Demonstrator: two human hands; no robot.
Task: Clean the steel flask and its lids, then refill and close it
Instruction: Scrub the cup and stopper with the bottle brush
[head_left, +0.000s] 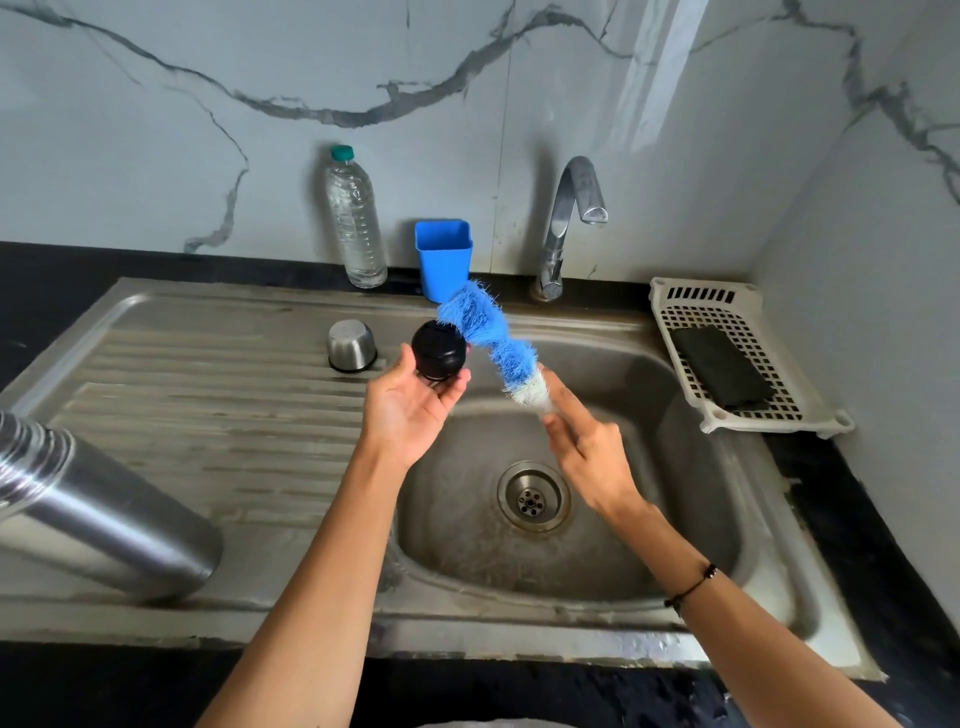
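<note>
My left grip (410, 405) pinches black inner lid (439, 356) over sink (675, 519), catching drips; right grip (587, 447) clasps bottle brush (488, 338) for scrubbing.

Steel flask (98, 514) on drainboard (218, 410), left of sink basin (649, 519). Steel cup lid (351, 345) upside down behind. Water bottle (355, 218), tumbler (443, 258), tap (566, 223) along wall. Basket (727, 353) right, holding scrub pad (719, 366).

Steel flask (98, 514) open, lying on drainboard; steel cup lid (351, 345) inverted nearby; black inner lid (439, 356) held above sink.
</note>
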